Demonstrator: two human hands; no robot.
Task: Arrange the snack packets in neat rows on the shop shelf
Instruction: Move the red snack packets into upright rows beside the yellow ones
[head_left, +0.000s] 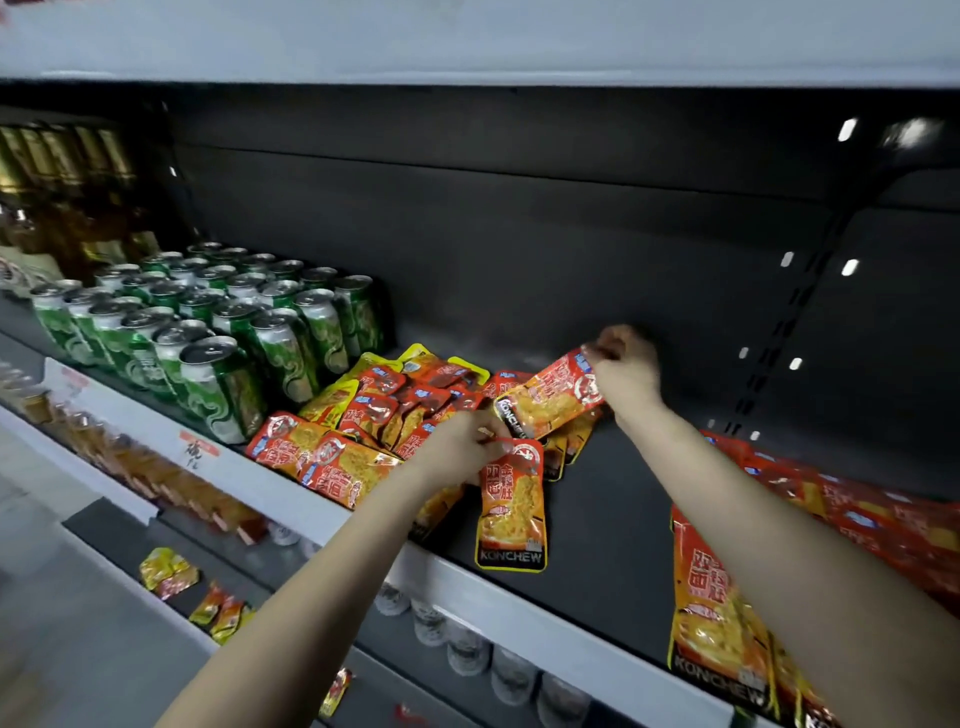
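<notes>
Mid-sort, rows only started. Your left hand (460, 441) has its grip pinched on the top edge of the front packet (511, 512), which lies flat on the dark shelf (628, 499), label up, bottom end near the shelf lip. Your right hand (623, 366) has its grip clamped on the top corner of the tilted packet (553, 400), held slanted over the right edge of the packet pile (410, 400). Two packets at the front left (324, 465) look roughly lined up; the pile behind them is jumbled, orange and yellow packs overlapping. Step in hand, as I read it: starting a new column right of the pile. Next move likely calls for squaring the front packet to the shelf lip, then laying the tilted packet behind or beside it, same facing. In the way: green cans (228, 364) close on the pile's left, so rows can only grow rightward. A loose heap of packets (883, 530) sits at far right, partly under your right forearm, and a sweep could drag it. Bare shelf between the two groups. Bottles (62, 176) stand behind the cans.
</notes>
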